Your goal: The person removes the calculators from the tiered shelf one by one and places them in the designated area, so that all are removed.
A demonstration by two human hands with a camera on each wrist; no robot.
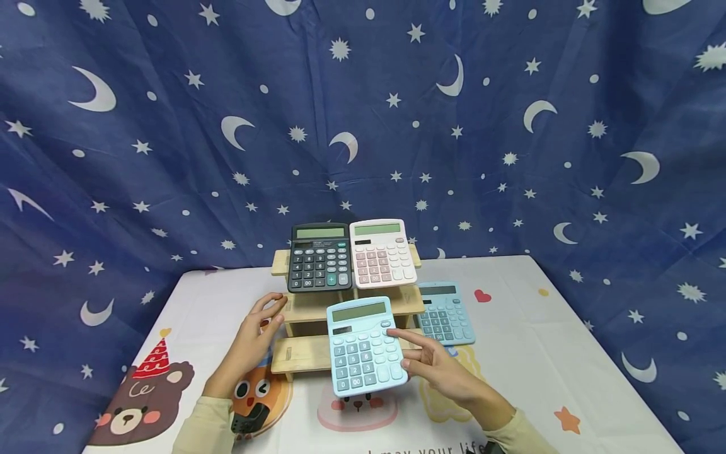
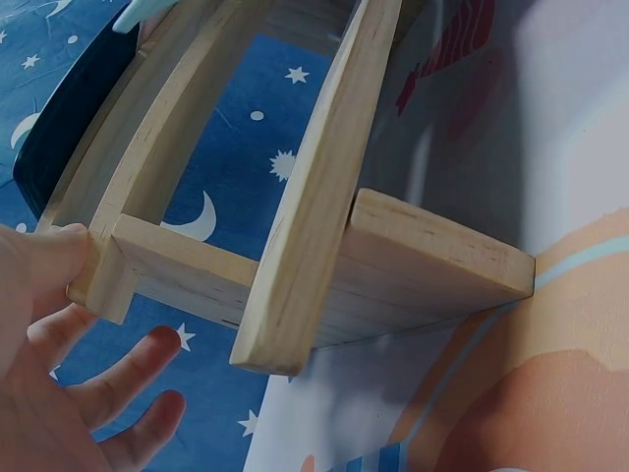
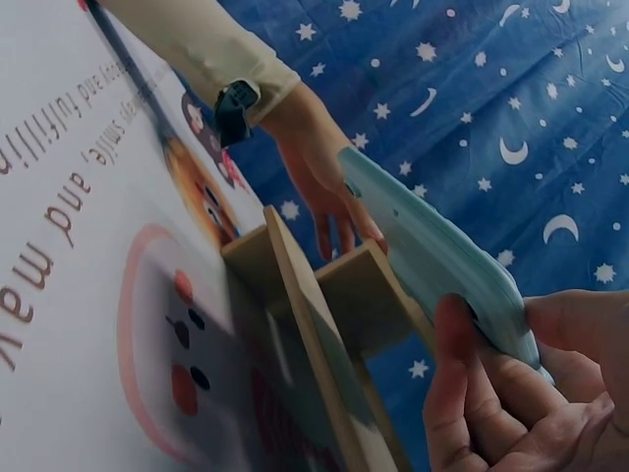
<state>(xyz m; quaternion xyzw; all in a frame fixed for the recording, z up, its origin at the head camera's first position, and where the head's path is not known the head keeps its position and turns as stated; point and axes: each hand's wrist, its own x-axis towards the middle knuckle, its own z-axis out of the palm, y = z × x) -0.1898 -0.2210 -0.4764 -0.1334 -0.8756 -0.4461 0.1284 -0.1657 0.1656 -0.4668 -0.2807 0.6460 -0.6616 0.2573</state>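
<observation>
Left hand (image 1: 253,335) pinches stand (image 1: 302,354) | right hand (image 1: 439,371) grips blue calculator (image 1: 363,345) | step: seemingly shelving it | next: likely calls for steady alignment before letting go

Pale beige sleeves (image 1: 204,425), dark wrist-worn device (image 1: 251,419)

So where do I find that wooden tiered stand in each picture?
Head: wooden tiered stand in the lower middle, partly behind the held light-blue calculator.
Left wrist: wooden tiered stand across the middle, running up to the top edge.
Right wrist: wooden tiered stand in the lower middle.
Shared landmark: the left hand, at one end of it.
</observation>
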